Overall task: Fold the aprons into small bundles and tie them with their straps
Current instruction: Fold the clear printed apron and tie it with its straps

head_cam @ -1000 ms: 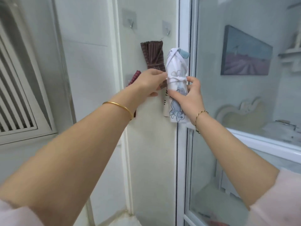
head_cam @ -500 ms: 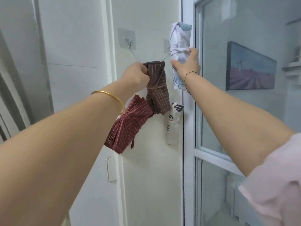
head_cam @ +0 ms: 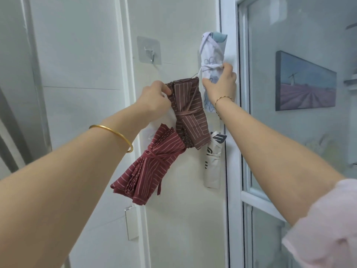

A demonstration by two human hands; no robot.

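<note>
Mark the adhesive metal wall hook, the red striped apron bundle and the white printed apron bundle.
Adhesive metal wall hook [head_cam: 151, 55]: head view, metal prong.
Red striped apron bundle [head_cam: 154, 157]: head view, tied strap.
White printed apron bundle [head_cam: 212, 51]: head view, fabric above knot.

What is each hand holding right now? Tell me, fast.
Left hand: pinches the brown striped bundle.
Right hand: grips the white printed bundle.
</note>
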